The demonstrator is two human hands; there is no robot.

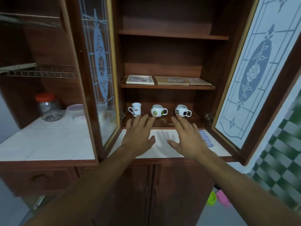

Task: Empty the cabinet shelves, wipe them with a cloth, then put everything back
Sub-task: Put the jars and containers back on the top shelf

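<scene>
Straight ahead, the cabinet stands with both glass doors swung wide, the left door and the right door each etched with a flower. Three mugs sit in a row on the bottom shelf: a tall mug on the left, a round green-patched mug in the middle and a round dark-patched mug on the right, all upright and apart from one another.

The left hand reaches in with fingers straight and spread, holding nothing, its tips just before the tall and green-patched mugs. The right hand is spread the same way and also holds nothing, with one fingertip at the foot of the dark-patched mug; whether it touches cannot be told.

On the middle shelf three frames lie flat, side by side.

A blue-striped thing lies on the white table beside the right hand. Further left on the table stand a red-lidded jar and a clear tub.
</scene>
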